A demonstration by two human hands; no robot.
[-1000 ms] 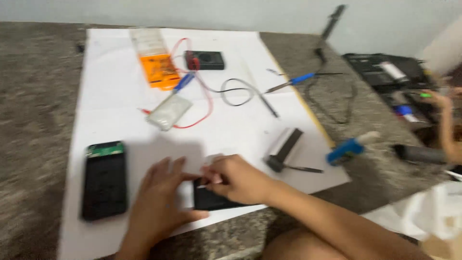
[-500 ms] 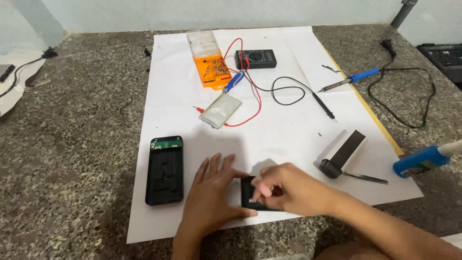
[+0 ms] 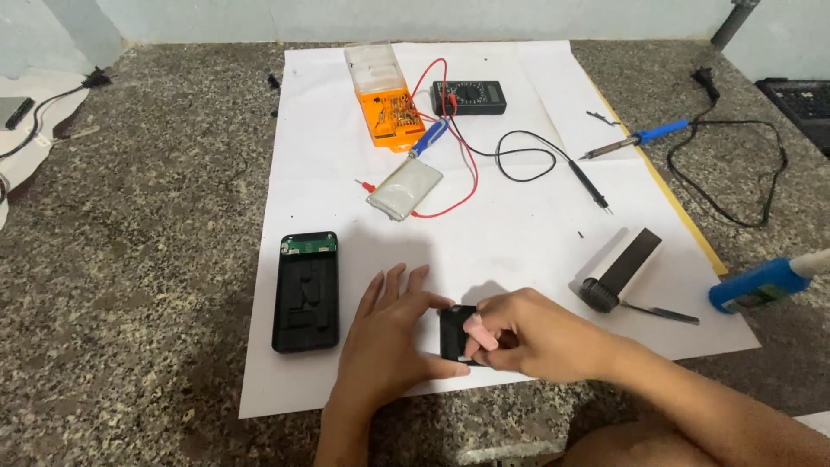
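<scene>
Near the front edge of a white paper sheet [image 3: 519, 233], both my hands grip one small black flat piece [image 3: 453, 333], most of it hidden under my fingers. My left hand [image 3: 389, 342] holds its left side with thumb and fingers spread. My right hand [image 3: 527, 333] pinches its right side. To the left lies an open black device shell [image 3: 305, 292] with a green circuit board at its top end. A silver battery pouch [image 3: 405, 188] with red wires rests further back on the paper.
At the back of the paper: an orange screwdriver-bit case [image 3: 385, 97], a black multimeter [image 3: 469, 96] with leads, and a blue-handled soldering iron [image 3: 635, 139]. A black-and-white roll-like tool [image 3: 618, 270] and tweezers lie right. A blue tool [image 3: 761, 284] sits on the speckled stone counter [image 3: 138, 259].
The camera view swung from the right towards the centre of the paper. Both hands stay on the small black piece near the front edge, with only slight finger shifts.
</scene>
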